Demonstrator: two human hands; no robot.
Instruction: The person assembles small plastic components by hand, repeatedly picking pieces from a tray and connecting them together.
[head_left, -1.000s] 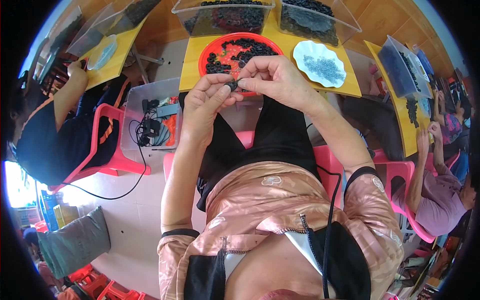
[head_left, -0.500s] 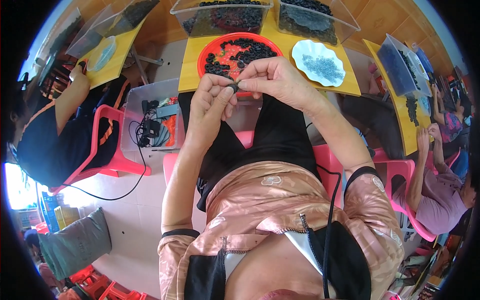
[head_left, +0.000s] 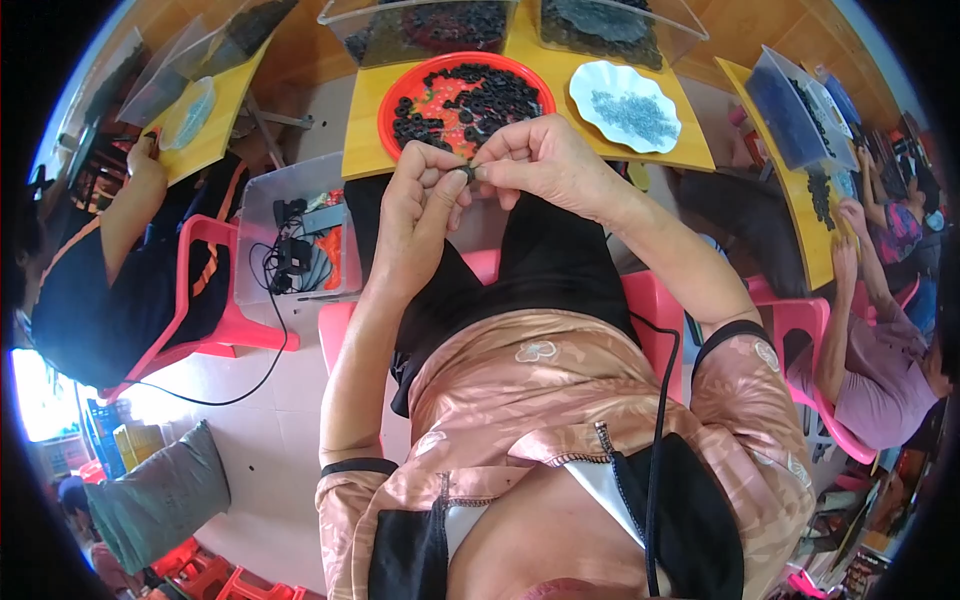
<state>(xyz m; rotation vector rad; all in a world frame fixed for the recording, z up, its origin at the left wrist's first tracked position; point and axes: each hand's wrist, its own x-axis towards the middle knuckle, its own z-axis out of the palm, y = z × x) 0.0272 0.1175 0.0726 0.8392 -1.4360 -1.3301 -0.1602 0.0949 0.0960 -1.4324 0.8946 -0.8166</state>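
Observation:
Just in front of the yellow table's near edge, my left hand (head_left: pixel 425 205) pinches a small dark part (head_left: pixel 466 173) between thumb and fingers. From the other side my right hand (head_left: pixel 540 165) closes its fingertips on the same part; whether it also holds a tiny second piece is too small to tell. Beyond my hands lies a round red tray (head_left: pixel 385 125) with many small black ring-like parts (head_left: pixel 495 97). To its right is a white scalloped plate (head_left: pixel 583 85) heaped with tiny clear bluish pieces (head_left: pixel 635 117).
Clear bins of black parts (head_left: pixel 425 35) stand at the back of the table (head_left: pixel 362 140). On the floor to the left, a plastic box (head_left: pixel 250 215) holds cables. A person (head_left: pixel 130 290) sits at a left table; others (head_left: pixel 885 385) work at the right. A black cord (head_left: pixel 657 450) runs down my front.
Both hands keep pinching the small part, with only slight finger movement. The view has shifted a little, so the table and tray sit higher and further left. At right, another person's hands moved.

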